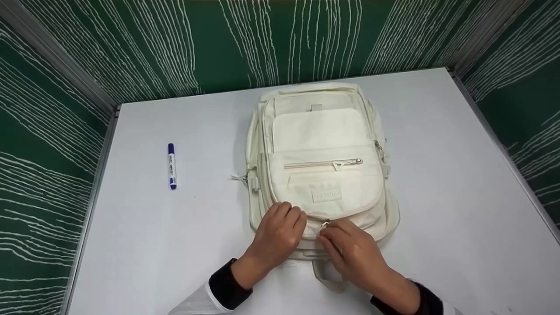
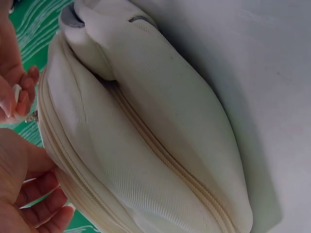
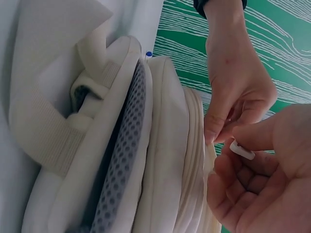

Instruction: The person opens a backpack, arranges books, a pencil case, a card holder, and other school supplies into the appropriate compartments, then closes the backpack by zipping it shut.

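Observation:
A cream backpack [image 1: 321, 131] lies on the table with its front pocket facing up. My right hand [image 1: 355, 251] pinches a zipper pull [image 1: 324, 225] at the near edge of the front pocket. In the right wrist view the small white pull tab [image 3: 242, 150] shows between thumb and fingers. To the left of it, my left hand [image 1: 281, 234] grips the pocket's edge beside the zipper seam. The left wrist view shows that hand's thumb and curled fingers [image 2: 46, 194] at the backpack's edge, and the zipper line [image 2: 160, 150] along its side.
A white marker with blue ends [image 1: 172, 166] lies on the white table [image 1: 144, 245], left of the backpack. Green panels with white streaks [image 1: 210, 43] stand behind and at both sides. A strap loop [image 1: 330, 280] sticks out at the near side of the backpack.

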`<state>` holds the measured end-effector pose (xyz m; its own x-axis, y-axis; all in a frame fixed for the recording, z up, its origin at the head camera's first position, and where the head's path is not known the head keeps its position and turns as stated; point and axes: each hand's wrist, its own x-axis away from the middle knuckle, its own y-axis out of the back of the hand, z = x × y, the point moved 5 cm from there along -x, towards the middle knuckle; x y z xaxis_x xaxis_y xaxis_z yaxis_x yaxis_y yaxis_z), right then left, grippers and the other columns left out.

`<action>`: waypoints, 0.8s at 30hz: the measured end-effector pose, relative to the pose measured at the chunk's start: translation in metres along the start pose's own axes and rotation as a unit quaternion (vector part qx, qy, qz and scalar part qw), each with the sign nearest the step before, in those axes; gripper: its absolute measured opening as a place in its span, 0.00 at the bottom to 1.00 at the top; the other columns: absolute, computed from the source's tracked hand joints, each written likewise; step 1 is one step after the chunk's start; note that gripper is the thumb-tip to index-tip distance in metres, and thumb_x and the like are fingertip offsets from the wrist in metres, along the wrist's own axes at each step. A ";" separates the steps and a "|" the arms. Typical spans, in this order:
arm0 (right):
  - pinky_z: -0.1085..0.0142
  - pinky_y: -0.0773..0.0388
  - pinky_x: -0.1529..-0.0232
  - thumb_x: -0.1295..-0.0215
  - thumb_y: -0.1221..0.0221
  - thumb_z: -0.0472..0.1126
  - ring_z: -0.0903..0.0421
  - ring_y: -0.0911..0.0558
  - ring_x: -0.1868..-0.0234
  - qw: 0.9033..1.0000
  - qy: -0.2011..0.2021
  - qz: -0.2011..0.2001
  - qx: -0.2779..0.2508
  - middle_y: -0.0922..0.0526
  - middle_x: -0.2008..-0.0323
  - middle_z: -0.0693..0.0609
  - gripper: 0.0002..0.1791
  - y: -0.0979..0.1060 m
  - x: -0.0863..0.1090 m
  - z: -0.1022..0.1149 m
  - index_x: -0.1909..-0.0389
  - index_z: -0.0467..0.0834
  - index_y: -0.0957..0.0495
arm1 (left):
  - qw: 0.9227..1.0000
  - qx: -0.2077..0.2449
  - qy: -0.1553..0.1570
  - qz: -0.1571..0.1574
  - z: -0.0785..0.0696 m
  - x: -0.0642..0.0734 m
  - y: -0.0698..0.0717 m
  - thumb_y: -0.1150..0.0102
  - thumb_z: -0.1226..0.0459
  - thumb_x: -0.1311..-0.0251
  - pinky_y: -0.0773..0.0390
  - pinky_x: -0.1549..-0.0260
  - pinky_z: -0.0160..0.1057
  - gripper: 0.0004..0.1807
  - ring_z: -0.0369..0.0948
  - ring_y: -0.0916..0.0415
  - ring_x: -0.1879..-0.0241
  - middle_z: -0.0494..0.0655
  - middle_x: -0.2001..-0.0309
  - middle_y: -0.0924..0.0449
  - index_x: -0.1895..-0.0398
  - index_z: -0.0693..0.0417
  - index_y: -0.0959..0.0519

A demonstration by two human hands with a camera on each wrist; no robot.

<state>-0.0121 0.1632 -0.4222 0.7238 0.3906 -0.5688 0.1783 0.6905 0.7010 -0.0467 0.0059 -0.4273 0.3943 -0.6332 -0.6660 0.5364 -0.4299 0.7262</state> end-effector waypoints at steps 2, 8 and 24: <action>0.71 0.21 0.60 0.47 0.25 0.26 0.59 0.18 0.61 1.000 -0.006 -0.004 -0.005 0.17 0.61 0.54 0.14 -0.002 0.000 0.000 0.63 0.42 0.15 | 1.000 0.003 0.004 0.008 -0.001 0.000 0.000 0.51 0.74 0.27 0.23 0.61 0.38 0.14 0.44 0.24 0.66 0.47 0.69 0.20 0.68 0.58 0.16; 0.75 0.21 0.61 0.49 0.24 0.24 0.59 0.16 0.60 0.998 -0.044 -0.022 -0.040 0.15 0.60 0.55 0.16 -0.001 0.001 -0.003 0.60 0.40 0.13 | 0.998 0.051 0.029 0.012 -0.009 0.000 0.004 0.45 0.71 0.32 0.23 0.62 0.38 0.08 0.43 0.24 0.66 0.47 0.70 0.21 0.67 0.58 0.17; 0.72 0.20 0.60 0.42 0.31 0.22 0.60 0.17 0.57 0.985 -0.099 0.062 -0.129 0.14 0.50 0.57 0.25 0.000 0.009 -0.017 0.45 0.42 0.14 | 0.992 0.118 0.033 -0.003 -0.029 0.001 0.008 0.43 0.73 0.30 0.21 0.63 0.33 0.09 0.38 0.19 0.64 0.47 0.63 0.15 0.56 0.62 0.14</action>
<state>-0.0167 0.1772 -0.4350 0.8494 0.3735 -0.3728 -0.0764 0.7861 0.6134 -0.0201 0.0208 -0.4272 0.4436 -0.5906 -0.6741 0.3517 -0.5771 0.7371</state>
